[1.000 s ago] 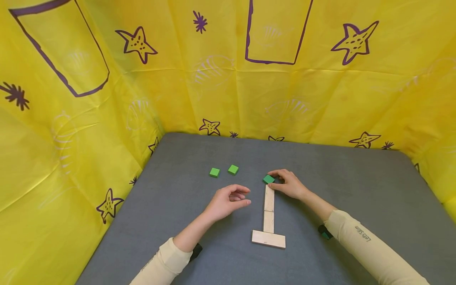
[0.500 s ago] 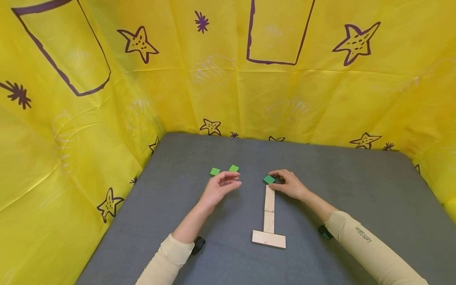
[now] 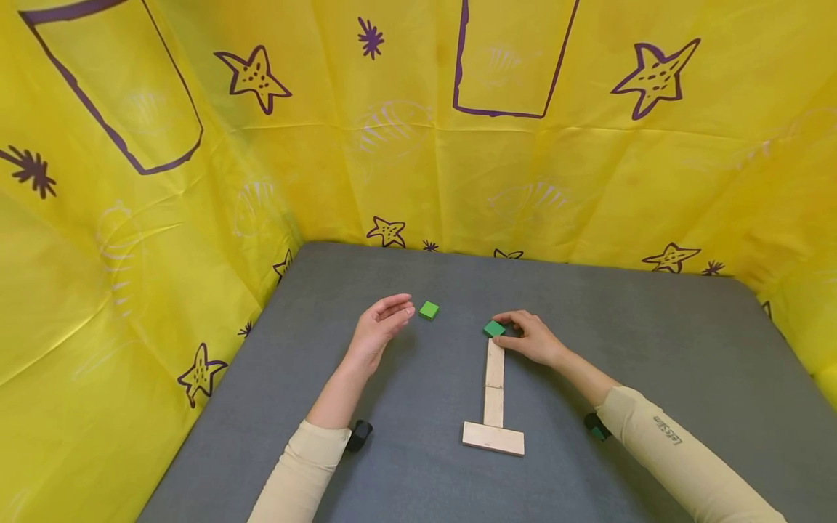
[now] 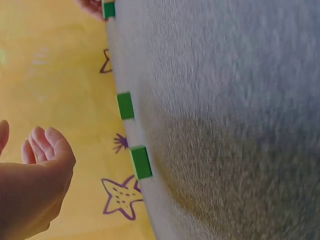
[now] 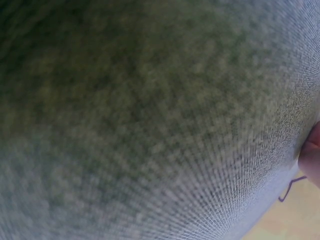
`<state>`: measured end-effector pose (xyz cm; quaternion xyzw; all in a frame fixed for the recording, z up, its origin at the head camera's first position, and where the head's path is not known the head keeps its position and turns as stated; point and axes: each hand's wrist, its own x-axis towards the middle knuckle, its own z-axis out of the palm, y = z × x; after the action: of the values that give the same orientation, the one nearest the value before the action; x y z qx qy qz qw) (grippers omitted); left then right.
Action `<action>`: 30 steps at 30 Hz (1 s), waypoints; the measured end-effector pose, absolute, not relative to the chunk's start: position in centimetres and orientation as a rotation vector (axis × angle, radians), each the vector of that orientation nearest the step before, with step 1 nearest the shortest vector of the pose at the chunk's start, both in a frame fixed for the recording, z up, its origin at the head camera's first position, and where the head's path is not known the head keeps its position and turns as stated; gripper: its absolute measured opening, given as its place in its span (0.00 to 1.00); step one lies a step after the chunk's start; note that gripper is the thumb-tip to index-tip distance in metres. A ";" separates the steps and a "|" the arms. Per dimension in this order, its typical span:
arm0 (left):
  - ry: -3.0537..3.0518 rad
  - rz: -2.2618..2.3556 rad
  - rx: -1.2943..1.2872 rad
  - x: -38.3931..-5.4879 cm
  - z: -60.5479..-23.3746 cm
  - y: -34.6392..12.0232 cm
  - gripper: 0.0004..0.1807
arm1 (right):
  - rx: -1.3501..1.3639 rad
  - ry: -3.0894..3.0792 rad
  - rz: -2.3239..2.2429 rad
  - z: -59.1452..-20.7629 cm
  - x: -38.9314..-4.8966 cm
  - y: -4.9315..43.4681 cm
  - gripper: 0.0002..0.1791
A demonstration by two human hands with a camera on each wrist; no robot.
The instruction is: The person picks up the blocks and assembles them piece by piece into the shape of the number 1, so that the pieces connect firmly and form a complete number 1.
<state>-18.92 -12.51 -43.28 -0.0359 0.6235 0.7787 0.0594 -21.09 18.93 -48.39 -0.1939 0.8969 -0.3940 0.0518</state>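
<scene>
In the head view my right hand (image 3: 532,340) pinches a dark green square block (image 3: 493,329) between thumb and fingers. This block lies at the far end of a line of pale wooden planks (image 3: 495,367). A wider wooden plank (image 3: 493,439) lies crosswise at the near end. My left hand (image 3: 379,330) hovers with nothing in its fingers, just left of a light green block (image 3: 429,310). It hides another green block in the head view; the left wrist view shows that green block (image 4: 141,162) apart from the left hand. The right wrist view catches only a fingertip (image 5: 311,156).
A grey cloth-covered table (image 3: 608,319) lies under everything. Yellow fabric (image 3: 523,167) printed with purple starfish and fish rises behind it and along both sides. A dark wrist device (image 3: 360,436) sits on the left wrist.
My left hand has moved left and away from me, from beside the planks to over the leftmost green block. The right hand and the dark green block have stayed in place.
</scene>
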 end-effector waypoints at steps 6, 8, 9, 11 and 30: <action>1.868 2.384 -0.212 -19.9 -43.4 -13.5 0.22 | -0.585 2.728 -1.196 -48.5 -21.1 19.0 0.24; 1.868 2.385 -0.225 -20.3 -43.5 -13.8 0.22 | -0.583 2.724 -1.203 -48.5 -21.1 19.0 0.24; 1.865 2.386 -0.233 -20.4 -43.5 -14.0 0.22 | -0.583 2.724 -1.207 -48.5 -21.1 19.0 0.24; 1.865 2.386 -0.243 -20.7 -43.6 -14.2 0.23 | -0.584 2.724 -1.208 -48.5 -21.1 19.0 0.24; 1.951 2.254 -0.328 -22.9 -44.7 -16.2 0.27 | -0.593 2.735 -1.199 -48.7 -21.2 19.1 0.25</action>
<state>-22.86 -16.17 -44.71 -0.1090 0.6489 0.7497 0.0711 -21.24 19.08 -48.68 -0.1944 0.8972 -0.3935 0.0486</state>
